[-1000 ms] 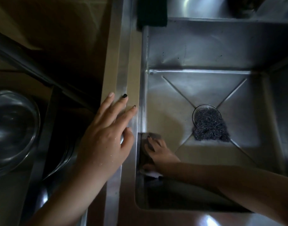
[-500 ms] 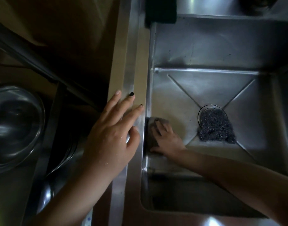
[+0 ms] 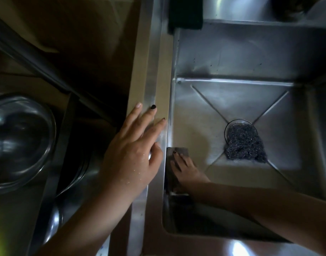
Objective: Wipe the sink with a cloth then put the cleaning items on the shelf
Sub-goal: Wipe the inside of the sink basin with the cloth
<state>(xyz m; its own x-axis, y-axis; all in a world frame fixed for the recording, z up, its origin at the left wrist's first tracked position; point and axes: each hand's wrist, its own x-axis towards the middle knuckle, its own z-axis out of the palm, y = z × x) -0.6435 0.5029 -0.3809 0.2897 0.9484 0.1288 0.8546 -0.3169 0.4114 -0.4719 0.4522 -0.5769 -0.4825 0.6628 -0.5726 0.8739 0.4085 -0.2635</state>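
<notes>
Head view, looking down into a dim stainless-steel sink unit. At far left, a glass bowl [image 3: 20, 143] sits in the neighbouring basin, its rim catching faint highlights. Right of it, the left hand [image 3: 132, 152] lies palm-down on the flat steel rim [image 3: 154, 74] that divides the two basins; its fingers are spread and extended, holding nothing, with water droplets on the back of the hand and dark polish on some of the nails. Just past the rim, inside the sink [image 3: 232, 52], the right hand [image 3: 186, 170] presses flat on a grey cloth [image 3: 177, 152]. The cloth lies against the left wall of the sink at the edge of the sink floor; the fingers lie straight on top of it rather than curled around it, and the forearm runs in from the lower right. At the upper left corner of the sink, a dark sponge-like pad [image 3: 185, 12] rests on the ledge; its material cannot be told in this light. Farther right, at the centre of the creased sink floor, a steel-wool scourer [image 3: 244, 143] lies partly over the round drain [image 3: 236, 123], well apart from the cloth.
</notes>
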